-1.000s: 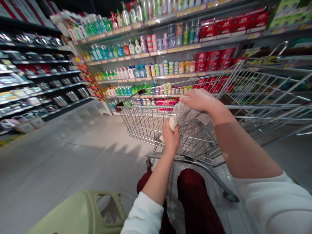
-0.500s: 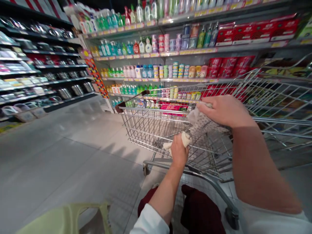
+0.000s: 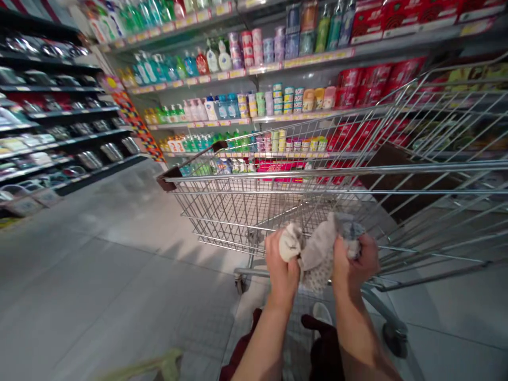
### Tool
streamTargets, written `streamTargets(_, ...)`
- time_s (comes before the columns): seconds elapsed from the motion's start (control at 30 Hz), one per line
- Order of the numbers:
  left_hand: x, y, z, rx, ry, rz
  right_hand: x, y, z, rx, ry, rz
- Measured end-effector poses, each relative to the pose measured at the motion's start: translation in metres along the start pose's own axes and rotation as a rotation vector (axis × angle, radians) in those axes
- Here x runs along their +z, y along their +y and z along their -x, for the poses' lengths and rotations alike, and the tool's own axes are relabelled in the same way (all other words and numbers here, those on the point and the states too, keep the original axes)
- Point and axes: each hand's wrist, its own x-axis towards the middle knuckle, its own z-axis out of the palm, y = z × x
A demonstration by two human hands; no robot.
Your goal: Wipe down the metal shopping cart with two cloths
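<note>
Two hands of mine are near the lower middle of the frame, both squeezing cloth. My left hand (image 3: 280,270) is curled tight around a cream cloth (image 3: 289,244). My right hand (image 3: 357,267) has its fingers pressed around a bunched gray dotted cloth (image 3: 320,247), which droops between my hands. I can't tell if the two cloths touch. Right behind them is a big wire shopping cart (image 3: 273,175), stretching from the middle to the right edge, so its bars stand between me and the store shelf (image 3: 305,62). That shelf fills the top with bottles (image 3: 224,57), red tubs (image 3: 351,85) and red boxes (image 3: 367,21). Shiny pots (image 3: 89,160) sit on dark racks at the left. A bit of pale green plastic (image 3: 170,365) pokes up at the bottom left. Under everything is a gray tile floor (image 3: 130,275), with shadows near the cart. My dark red pants (image 3: 327,352) show at the bottom.
</note>
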Motion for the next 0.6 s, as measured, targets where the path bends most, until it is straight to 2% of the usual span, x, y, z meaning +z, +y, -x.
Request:
streamTargets(0.07,-0.010,0.001,-0.011,-0.091,0.211,-0.088,0.001,0.004,0.009,-0.013,0.000,-0.012)
streamTargets(0.13,-0.016,0.012,-0.033,-0.172,0.401,-0.096,0.001,0.002,0.008,0.019,-0.011,-0.009)
streamTargets(0.2,-0.015,0.027,-0.058,-0.205,0.495,0.019,0.000,-0.004,0.004,0.043,-0.069,0.017)
streamTargets(0.23,-0.011,0.035,-0.067,-0.174,0.523,0.061,0.000,-0.007,0.002,0.041,-0.108,0.027)
streamTargets(0.3,0.002,0.044,-0.076,-0.089,0.488,0.080,-0.001,-0.014,-0.002,0.042,-0.178,0.016)
streamTargets(0.37,0.018,0.045,-0.072,-0.063,0.347,0.022,-0.003,-0.019,-0.006,0.090,-0.255,-0.036)
streamTargets(0.47,0.034,0.037,-0.058,-0.159,0.139,-0.076,-0.006,-0.026,-0.012,0.185,-0.437,-0.156)
streamTargets(0.53,0.036,0.036,-0.055,-0.233,0.089,-0.075,-0.007,-0.028,-0.015,0.191,-0.526,-0.210)
streamTargets(0.6,0.035,0.041,-0.059,-0.275,0.087,-0.026,-0.007,-0.028,-0.017,0.177,-0.539,-0.224)
